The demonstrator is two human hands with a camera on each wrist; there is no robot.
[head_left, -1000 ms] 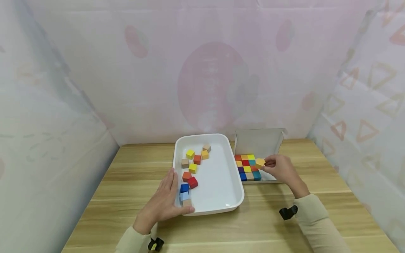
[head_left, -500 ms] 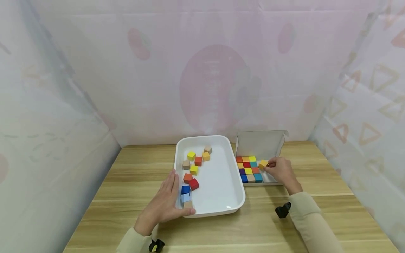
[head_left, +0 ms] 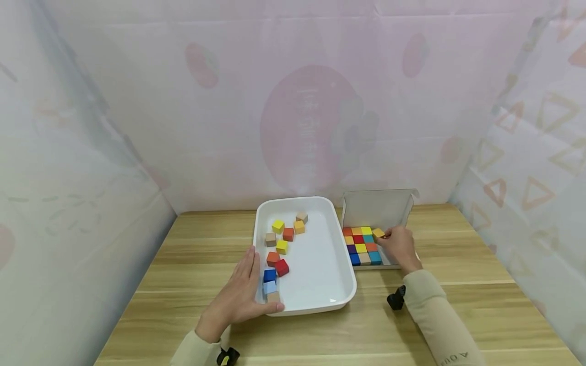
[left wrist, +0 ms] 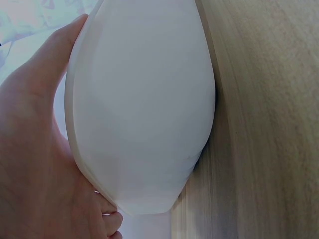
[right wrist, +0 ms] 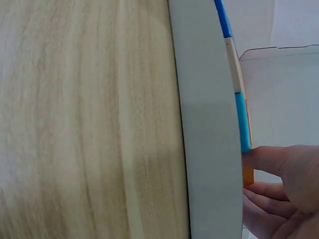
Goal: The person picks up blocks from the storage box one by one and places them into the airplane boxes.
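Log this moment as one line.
left hand: resting on white tray | right hand: pinching yellow block in cardboard box

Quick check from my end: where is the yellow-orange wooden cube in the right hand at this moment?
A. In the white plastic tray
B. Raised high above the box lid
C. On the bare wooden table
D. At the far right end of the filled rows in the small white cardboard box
D: the right hand pinches the yellow-orange wooden cube low inside the small white cardboard box, beside the far row of coloured cubes.
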